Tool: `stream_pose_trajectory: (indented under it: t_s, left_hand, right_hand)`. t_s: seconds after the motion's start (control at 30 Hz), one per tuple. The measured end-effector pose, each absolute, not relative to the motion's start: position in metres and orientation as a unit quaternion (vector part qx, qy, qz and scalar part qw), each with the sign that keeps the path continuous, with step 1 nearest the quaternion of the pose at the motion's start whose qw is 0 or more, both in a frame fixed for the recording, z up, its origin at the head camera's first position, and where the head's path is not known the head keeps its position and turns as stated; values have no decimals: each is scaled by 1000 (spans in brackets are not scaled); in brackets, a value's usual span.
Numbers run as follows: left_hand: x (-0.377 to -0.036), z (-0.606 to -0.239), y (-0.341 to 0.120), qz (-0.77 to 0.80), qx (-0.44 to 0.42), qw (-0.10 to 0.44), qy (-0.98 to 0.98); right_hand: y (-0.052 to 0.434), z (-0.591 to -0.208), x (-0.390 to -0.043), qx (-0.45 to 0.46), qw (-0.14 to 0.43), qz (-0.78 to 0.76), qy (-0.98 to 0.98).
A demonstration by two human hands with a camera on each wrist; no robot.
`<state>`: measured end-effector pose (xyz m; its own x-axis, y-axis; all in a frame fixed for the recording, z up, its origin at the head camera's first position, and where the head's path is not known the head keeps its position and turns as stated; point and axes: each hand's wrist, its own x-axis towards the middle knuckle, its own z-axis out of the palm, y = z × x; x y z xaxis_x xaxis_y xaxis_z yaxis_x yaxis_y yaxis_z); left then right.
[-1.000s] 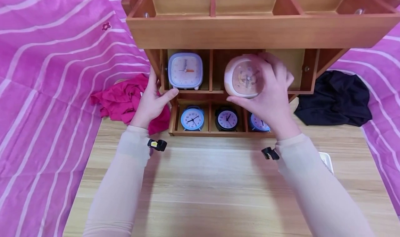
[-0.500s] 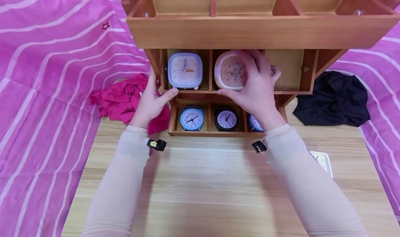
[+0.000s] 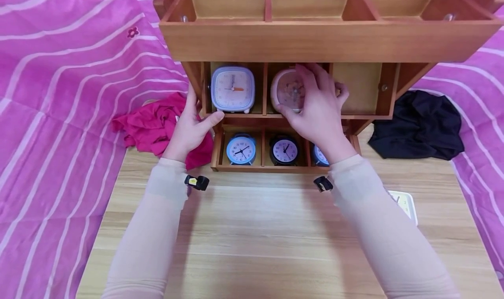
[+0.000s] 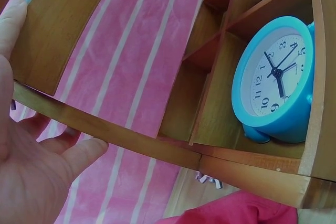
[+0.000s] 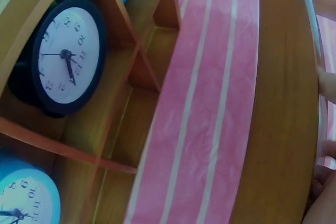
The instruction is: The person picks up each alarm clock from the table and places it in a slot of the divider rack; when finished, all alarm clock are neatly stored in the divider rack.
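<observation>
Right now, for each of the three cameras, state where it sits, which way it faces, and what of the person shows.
Head: above, looking down at the wooden shelf, both sleeved arms, left hand, right hand on the pink clock.
Left wrist: beside the shelf, facing the blue clock; palm and fingers show.
Right wrist: facing the black clock; fingertips at the edge.
Shared: both clocks also appear in the head view.

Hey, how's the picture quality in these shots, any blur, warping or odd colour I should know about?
Head view: even light, sharp on the lilac square clock, though the pink clock under the right hand looks slightly soft.
Left wrist view: strong fisheye bend in the shelf; the left hand is close and soft.
Right wrist view: same warping, bluish cast; black clock readable.
</observation>
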<state>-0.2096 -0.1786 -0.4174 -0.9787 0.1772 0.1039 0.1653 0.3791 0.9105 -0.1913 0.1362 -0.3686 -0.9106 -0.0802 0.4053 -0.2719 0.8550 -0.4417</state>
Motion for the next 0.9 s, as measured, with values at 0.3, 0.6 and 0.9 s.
stream_pose_trajectory:
  t_s: [0.3,0.6,0.9]
  left_hand:
    - [-196,-394,-169,568,114,13,815]
    - [-193,-390,-169,573,114,12,812]
    - [-193,-390,-171,566,121,18,815]
  right_hand:
    - [131,-360,-191,56,161,263,-950]
    - [128,-357,-191,46,144,276,-949]
    - [145,-374,-176,122,231,274,-926]
